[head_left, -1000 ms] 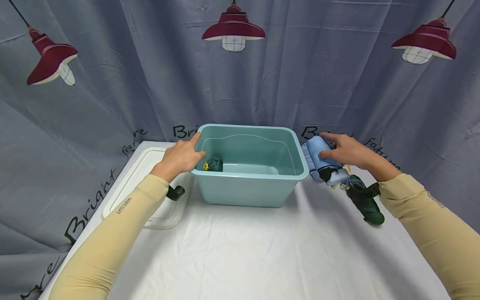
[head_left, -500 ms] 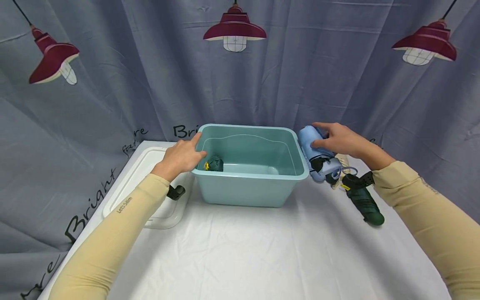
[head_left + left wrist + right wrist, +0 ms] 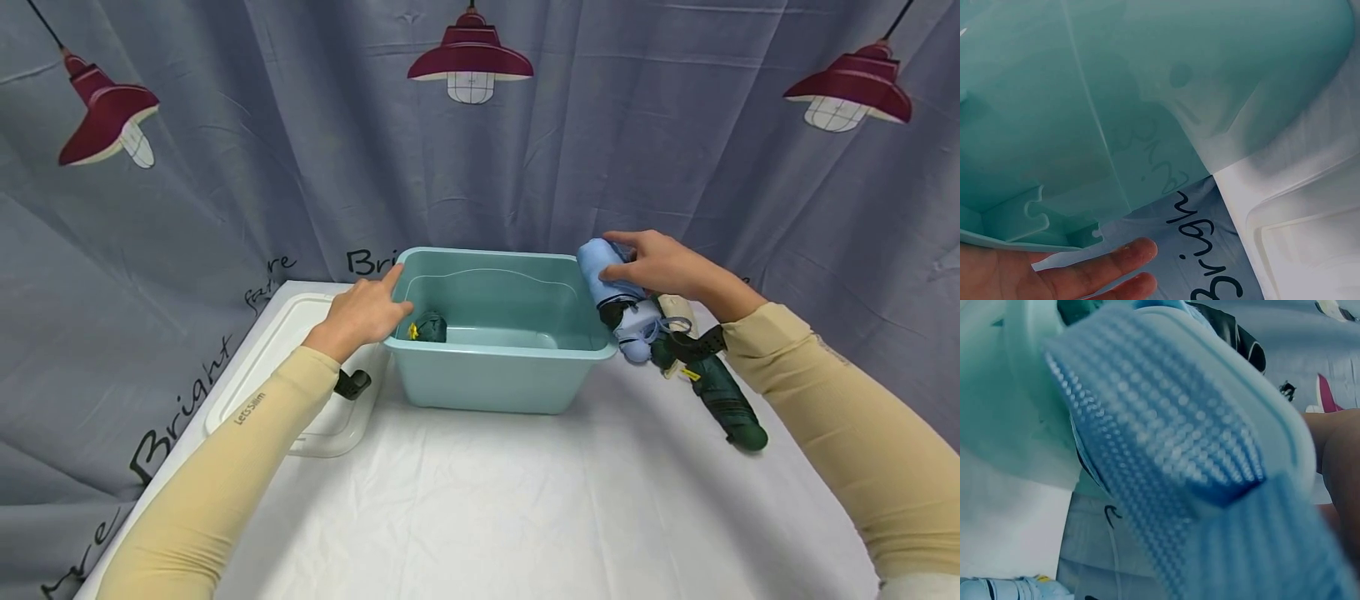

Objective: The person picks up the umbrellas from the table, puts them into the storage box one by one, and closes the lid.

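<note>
The right grip [image 3: 667,265] is closed firmly enough to keep thumb and forefinger on either side of the blue umbrella [image 3: 597,262], which juts out to its left and across the view of the near-by bin [image 3: 487,379]. The handle [image 3: 637,323] dangles below that grip, so the likeliest fault is a snag: the loose strap [image 3: 675,323] could catch the rim, or drag the cream umbrella [image 3: 678,308] lying below it. Because only the rolled end is pinched, the weight of the handle may also swing the umbrella out of line and knock the bin wall; whether it touches the rim now, I can't tell. The left grip [image 3: 367,308] lies with straightened fingers at the opposite rim, thumb inward, and so light a touch might let the bin slide if bumped.

Against half a second earlier, the right grip has gone left and up; the blue umbrella, then just outside the bin, now hides its far right corner. The cream umbrella shows more plainly beneath the wrist. The left grip, the bin and the green roll [image 3: 431,327] inside it look unchanged
</note>
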`<state>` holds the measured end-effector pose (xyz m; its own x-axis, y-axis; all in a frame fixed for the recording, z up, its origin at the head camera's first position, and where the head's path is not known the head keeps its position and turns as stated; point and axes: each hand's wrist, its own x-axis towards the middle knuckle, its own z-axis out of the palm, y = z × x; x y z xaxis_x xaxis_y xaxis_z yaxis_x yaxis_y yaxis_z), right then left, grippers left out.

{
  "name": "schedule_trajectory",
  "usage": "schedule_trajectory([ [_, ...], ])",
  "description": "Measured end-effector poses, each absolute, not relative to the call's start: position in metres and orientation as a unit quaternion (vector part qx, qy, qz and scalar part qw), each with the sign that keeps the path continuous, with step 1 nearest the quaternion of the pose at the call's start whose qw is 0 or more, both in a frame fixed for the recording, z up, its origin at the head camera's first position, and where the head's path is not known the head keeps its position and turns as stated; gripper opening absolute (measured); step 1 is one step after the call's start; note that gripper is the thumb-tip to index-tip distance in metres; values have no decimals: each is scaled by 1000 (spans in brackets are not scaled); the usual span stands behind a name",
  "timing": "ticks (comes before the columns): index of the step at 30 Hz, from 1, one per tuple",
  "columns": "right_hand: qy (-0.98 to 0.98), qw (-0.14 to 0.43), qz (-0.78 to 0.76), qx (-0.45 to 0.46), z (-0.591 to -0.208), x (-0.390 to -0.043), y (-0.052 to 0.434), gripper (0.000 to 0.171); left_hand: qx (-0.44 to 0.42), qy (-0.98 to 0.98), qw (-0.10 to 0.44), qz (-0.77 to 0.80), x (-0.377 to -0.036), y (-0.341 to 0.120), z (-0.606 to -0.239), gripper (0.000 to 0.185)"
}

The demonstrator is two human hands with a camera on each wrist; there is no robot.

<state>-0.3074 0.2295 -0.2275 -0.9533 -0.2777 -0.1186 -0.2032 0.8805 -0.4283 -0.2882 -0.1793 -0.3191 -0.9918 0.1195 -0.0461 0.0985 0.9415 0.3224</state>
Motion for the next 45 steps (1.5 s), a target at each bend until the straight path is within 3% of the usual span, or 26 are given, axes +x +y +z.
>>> schedule_trajectory([
  [23, 961, 121, -195, -154, -226, -327, 187, 78, 60, 987, 34, 145, -289, -182, -319, 78],
  [45, 944, 194, -201, -176, -234, -345, 142, 74, 60, 988, 28, 141, -287, -178, -320, 77],
])
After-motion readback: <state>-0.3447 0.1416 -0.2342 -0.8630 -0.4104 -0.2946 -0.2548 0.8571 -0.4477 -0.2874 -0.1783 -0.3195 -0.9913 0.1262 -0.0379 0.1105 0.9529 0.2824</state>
